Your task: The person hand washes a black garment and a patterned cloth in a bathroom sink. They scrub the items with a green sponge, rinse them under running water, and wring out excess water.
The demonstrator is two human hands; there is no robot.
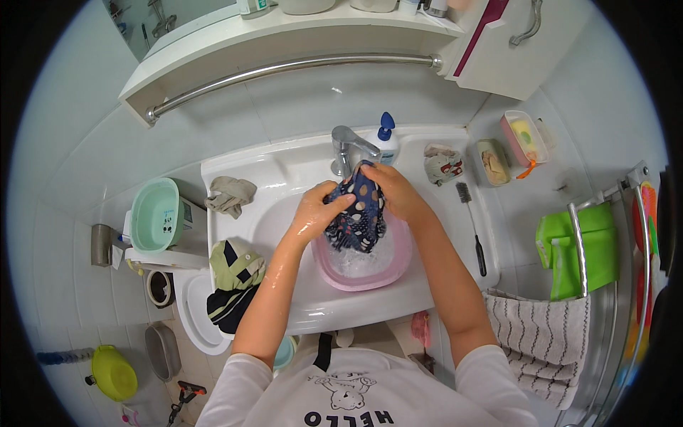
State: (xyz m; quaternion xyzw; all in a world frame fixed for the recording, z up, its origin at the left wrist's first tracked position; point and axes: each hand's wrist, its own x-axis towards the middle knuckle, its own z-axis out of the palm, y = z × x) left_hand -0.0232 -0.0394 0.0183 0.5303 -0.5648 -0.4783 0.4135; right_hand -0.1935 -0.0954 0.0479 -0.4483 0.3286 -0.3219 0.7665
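Note:
A wet navy cloth (358,216) with pale and brown spots hangs between my hands, just below the chrome faucet (347,145). My left hand (320,208) grips its left side, thumb across the front. At the cloth's upper right edge, my right hand (392,187) pinches the fabric. Beneath it sits a pink plastic basin (363,283) in the white washbasin (277,219), holding sudsy water. The cloth's lower end hangs over the water; whether it touches the surface is hard to tell.
On the counter's left lie a grey cloth (230,195) and a green-and-black garment (237,267). A pump bottle (387,141) stands behind the faucet. To the right are a crumpled printed cloth (443,163) and a bottle brush (472,227). A striped towel (539,341) hangs at right.

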